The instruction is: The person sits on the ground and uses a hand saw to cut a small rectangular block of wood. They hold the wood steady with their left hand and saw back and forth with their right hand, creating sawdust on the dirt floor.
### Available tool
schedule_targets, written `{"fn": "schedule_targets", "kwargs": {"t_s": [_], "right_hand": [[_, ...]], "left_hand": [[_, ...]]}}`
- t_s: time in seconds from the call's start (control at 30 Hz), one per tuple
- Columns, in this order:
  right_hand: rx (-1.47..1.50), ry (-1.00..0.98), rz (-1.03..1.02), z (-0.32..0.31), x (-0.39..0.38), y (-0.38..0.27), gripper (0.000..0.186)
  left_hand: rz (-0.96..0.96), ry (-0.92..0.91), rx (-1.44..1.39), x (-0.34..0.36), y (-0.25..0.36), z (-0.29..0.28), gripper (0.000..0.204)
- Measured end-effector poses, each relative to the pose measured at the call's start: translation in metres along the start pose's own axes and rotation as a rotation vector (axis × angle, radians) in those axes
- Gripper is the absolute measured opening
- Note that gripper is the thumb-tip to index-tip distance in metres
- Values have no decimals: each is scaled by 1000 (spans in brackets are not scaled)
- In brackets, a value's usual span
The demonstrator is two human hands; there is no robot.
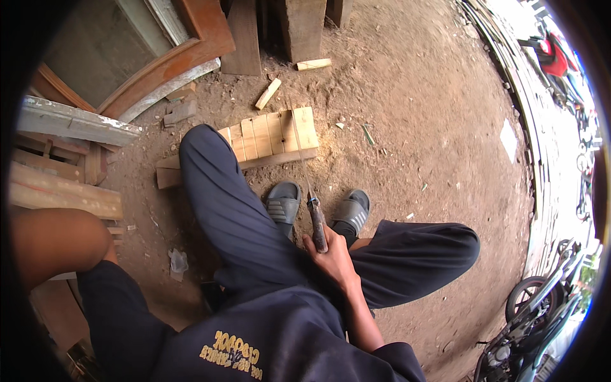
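Snugly, the right hand [333, 260] wraps fingers round a dark saw handle [317, 224], thin blade [301, 153] seemingly crossing pale wood [261, 137].

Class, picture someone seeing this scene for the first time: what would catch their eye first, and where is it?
Probably the saw near the middle, gripped in the right hand, its thin blade passing over pale wood crossed by dark lines. Next might come the orange-brown wooden frame at upper left, then the parked motorcycle at lower right, beyond the bare earth.
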State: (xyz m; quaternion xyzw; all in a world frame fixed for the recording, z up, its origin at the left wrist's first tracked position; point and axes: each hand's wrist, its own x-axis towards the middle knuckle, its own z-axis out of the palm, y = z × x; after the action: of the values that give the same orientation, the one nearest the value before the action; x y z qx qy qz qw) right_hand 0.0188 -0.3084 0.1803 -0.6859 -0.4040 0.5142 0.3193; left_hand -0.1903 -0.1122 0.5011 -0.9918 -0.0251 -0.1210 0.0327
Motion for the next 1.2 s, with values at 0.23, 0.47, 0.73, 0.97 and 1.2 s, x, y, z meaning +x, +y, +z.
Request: {"fn": "schedule_targets", "kwargs": {"t_s": [0.23,0.47,0.73,0.97,1.2], "right_hand": [[-8,5,-5,-2,1,2,30],[-5,-5,10,-2,1,3,30],[-22,-25,20,-3,1,1,30],[-35,-16,27,-2,-1,1,31],[-15,-1,26,-4,-1,0,31]], "left_hand": [[-11,-8,40,-2,2,4,58],[-21,-16,60,-5,2,4,62],[-37,-20,83,-6,3,8,66],[-59,-22,94,-7,3,7,70],[-90,-20,111,-7,-5,11,74]]}}
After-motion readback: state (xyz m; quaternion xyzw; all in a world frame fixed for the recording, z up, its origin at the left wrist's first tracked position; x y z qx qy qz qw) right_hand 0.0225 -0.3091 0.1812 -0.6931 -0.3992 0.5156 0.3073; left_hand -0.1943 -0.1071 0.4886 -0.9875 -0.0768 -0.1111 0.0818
